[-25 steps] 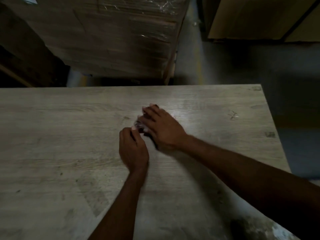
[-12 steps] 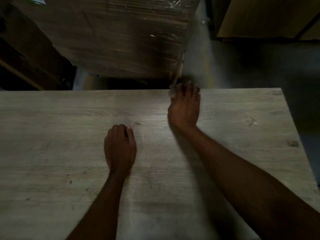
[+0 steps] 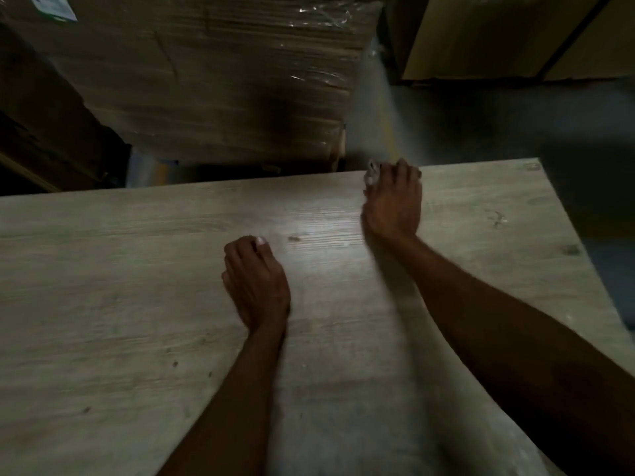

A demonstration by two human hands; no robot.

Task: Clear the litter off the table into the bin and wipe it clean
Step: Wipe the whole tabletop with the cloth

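My right hand point(image 3: 393, 204) lies palm down at the far edge of the pale wooden table point(image 3: 137, 304), fingers curled over the rim. A small whitish crumpled scrap of litter point(image 3: 371, 175) shows under its fingertips at the edge. My left hand point(image 3: 256, 283) rests on the middle of the table with its fingers curled in; nothing shows in it. No bin is in view.
Beyond the table's far edge stand shrink-wrapped cardboard stacks point(image 3: 213, 73) and a tan box point(image 3: 498, 36) on the dim floor. A few small dark specks point(image 3: 293, 238) and a faint mark point(image 3: 496, 218) dot the tabletop. The table's right edge runs down at the right.
My right hand has slid with the scrap from the table's middle out to the far edge. My left hand has parted from it and stayed near the middle.
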